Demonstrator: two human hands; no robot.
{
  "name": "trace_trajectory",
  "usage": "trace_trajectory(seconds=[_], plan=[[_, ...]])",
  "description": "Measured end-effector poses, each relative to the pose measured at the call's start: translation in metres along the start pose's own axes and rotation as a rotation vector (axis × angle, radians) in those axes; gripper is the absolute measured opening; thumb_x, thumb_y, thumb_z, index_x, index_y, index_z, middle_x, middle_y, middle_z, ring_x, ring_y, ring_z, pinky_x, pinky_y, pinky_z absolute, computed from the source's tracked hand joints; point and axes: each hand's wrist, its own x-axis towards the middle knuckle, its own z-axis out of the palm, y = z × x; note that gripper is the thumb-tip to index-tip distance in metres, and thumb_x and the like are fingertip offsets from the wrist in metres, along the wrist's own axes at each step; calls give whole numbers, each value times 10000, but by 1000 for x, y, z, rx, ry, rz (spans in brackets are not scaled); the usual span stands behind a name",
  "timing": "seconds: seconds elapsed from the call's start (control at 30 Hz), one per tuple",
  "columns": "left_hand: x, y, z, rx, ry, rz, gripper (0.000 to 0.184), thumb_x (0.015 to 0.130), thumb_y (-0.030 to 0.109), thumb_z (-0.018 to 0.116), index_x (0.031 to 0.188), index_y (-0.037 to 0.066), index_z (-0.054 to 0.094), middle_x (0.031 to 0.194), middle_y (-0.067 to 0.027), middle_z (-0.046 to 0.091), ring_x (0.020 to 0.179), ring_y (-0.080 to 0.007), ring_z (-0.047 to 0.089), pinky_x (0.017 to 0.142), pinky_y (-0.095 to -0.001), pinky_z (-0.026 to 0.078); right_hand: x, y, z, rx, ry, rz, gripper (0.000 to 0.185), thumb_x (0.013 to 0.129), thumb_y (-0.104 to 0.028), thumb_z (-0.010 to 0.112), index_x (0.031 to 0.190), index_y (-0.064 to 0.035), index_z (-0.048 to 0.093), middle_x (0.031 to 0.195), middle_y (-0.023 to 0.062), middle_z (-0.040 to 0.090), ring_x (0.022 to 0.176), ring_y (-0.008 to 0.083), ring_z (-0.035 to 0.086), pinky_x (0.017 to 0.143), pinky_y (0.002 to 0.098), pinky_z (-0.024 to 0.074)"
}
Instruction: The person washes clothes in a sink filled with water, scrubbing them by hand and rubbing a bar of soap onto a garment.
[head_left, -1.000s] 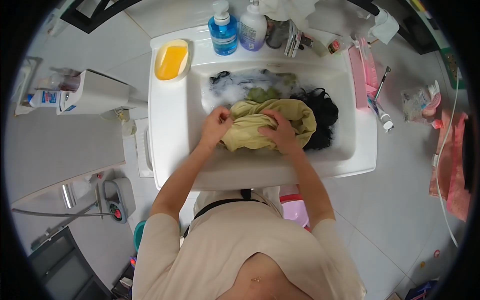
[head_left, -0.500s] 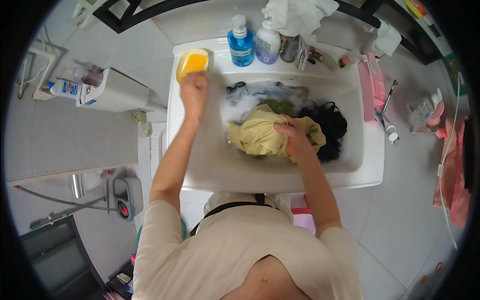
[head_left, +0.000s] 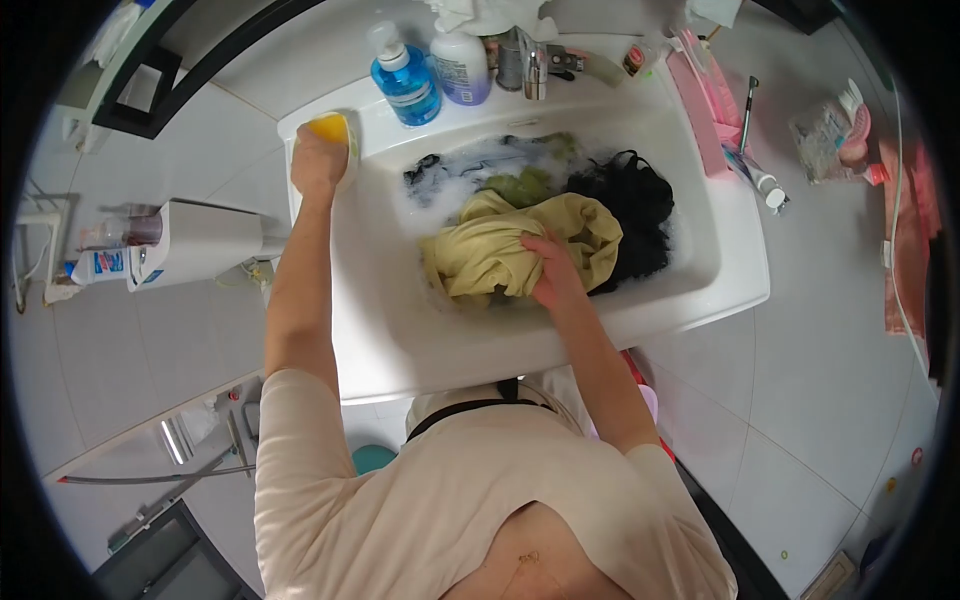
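Note:
My left hand (head_left: 321, 163) is at the far left corner of the sink, its fingers closed on a yellow bar of soap (head_left: 329, 126) in a pale soap dish (head_left: 351, 150). The hand covers most of the soap and dish. Over the basin, my right hand (head_left: 552, 265) grips a wet, bunched pale yellow garment (head_left: 490, 250). Black laundry (head_left: 630, 220) lies to the right of it, and an olive-green cloth (head_left: 520, 187) shows just behind. Sudsy water (head_left: 440, 195) surrounds the clothes.
Along the sink's back ledge stand a blue pump bottle (head_left: 408, 85), a white and purple pump bottle (head_left: 461, 70) and the faucet (head_left: 535, 70). A pink holder (head_left: 697, 115) with a toothpaste tube (head_left: 755, 180) is at the right. A white cabinet (head_left: 195, 245) juts in from the left.
My left hand has moved onto the soap in the dish, covering more of it. My right hand keeps its hold on the yellow garment. The whole view has shifted and tilted.

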Motion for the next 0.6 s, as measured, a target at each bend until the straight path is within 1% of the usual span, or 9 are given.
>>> trace_trajectory(seconds=[0.1, 0.2, 0.23, 0.3, 0.33, 0.37, 0.53, 0.57, 0.6], plan=[[-22, 12, -32, -124, 133, 9, 568, 747, 299, 596, 1204, 24, 400, 1098, -173, 582, 981, -332, 579, 827, -407, 453, -3, -1, 5, 77, 21, 15, 397, 855, -45, 499, 1236, 0, 396, 1162, 136, 517, 1034, 283, 547, 879, 413, 483], [-73, 13, -33, -452, 341, 282, 641, 723, 248, 661, 1256, 20, 388, 1096, -180, 579, 975, -326, 582, 841, -385, 455, -2, 1, 10, 177, -80, 52, 363, 876, -88, 488, 1225, -16, 421, 1168, 126, 519, 1032, 270, 550, 885, 415, 474], [-109, 32, -39, -804, 61, 228, 676, 712, 218, 696, 1272, 1, 386, 1097, -198, 570, 975, -312, 577, 846, -362, 458, 1, 4, 9, 213, -134, 69, 352, 884, -108, 485, 1220, -21, 430, 1169, 120, 521, 1031, 264, 552, 884, 413, 472], [-176, 52, -19, -661, -166, 343, 722, 686, 278, 741, 1227, -55, 397, 1067, -217, 550, 972, -334, 550, 833, -378, 458, 18, 19, 2, 265, -185, 92, 336, 900, -159, 475, 1210, -31, 447, 1170, 100, 524, 1032, 238, 549, 885, 390, 463], [-208, 44, 29, -453, 22, 581, 723, 665, 323, 754, 1190, -51, 427, 1031, -216, 529, 956, -363, 517, 845, -409, 429, 24, 25, -1, 291, -207, 103, 332, 908, -185, 469, 1205, -36, 455, 1170, 90, 526, 1032, 226, 547, 886, 378, 458], [-231, 59, 34, -476, 13, 734, 692, 651, 349, 758, 1141, -39, 462, 1001, -213, 506, 947, -370, 487, 846, -432, 394, 24, 27, -3, 266, -214, 68, 350, 909, -204, 471, 1212, -29, 451, 1177, 92, 529, 1048, 226, 540, 900, 379, 447], [-209, 71, 65, -868, -39, 206, 495, 723, 298, 709, 1010, -44, 496, 881, -190, 496, 863, -340, 485, 780, -436, 385, 3, 28, 5, 110, -113, 10, 393, 909, -257, 465, 1226, -24, 449, 1191, 89, 533, 1080, 221, 523, 923, 361, 425], [-194, 68, 60, -1135, -396, -108, 422, 760, 272, 673, 978, -44, 498, 873, -195, 502, 846, -334, 488, 779, -421, 390, -3, 31, 10, 82, -112, 0, 385, 913, -261, 457, 1223, -33, 448, 1184, 77, 531, 1070, 206, 523, 916, 351, 426], [-194, 65, 59, -1117, -446, -86, 438, 750, 274, 680, 995, -39, 496, 909, -201, 506, 878, -333, 487, 792, -418, 389, -8, 32, 15, 54, -115, -14, 377, 916, -265, 449, 1221, -43, 447, 1176, 66, 529, 1061, 191, 522, 909, 342, 427]])
